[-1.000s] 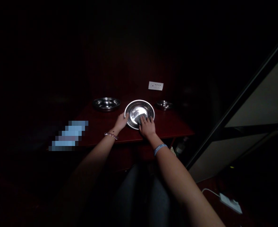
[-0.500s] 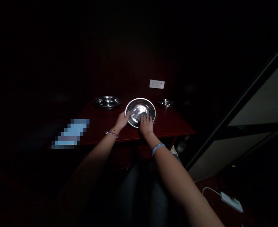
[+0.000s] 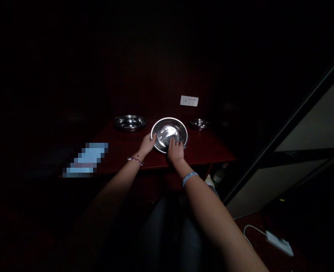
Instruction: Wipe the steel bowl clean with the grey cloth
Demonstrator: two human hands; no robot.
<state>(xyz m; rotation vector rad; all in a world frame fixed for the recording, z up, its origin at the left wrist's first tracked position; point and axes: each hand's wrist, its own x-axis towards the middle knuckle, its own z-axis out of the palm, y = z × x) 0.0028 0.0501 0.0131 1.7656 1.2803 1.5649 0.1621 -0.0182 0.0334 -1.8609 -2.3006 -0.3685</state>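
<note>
A shiny steel basin (image 3: 162, 130) is tilted toward me over the front part of the dark red desk (image 3: 121, 151). My left hand (image 3: 148, 145) grips its left rim, thumb inside and the other fingers behind. Within the basin's lower right, my right hand (image 3: 176, 150) presses a thin greyish cloth (image 3: 168, 140) against the metal. Part of this cloth pokes out beside the fingers over the rim. The cloth's exact material is hard to make out in the dim light.
A wide steel basin (image 3: 130, 122) stands at the back left, a smaller steel bowl (image 3: 199, 124) at the back right. A white wall socket (image 3: 189, 101) is behind. A blurred-out bright rectangle (image 3: 86, 158) lies left. On the floor at right is a power strip (image 3: 279, 242).
Almost nothing differs. The whole view has shifted very slightly; both hands keep their places on the basin and the cloth.
</note>
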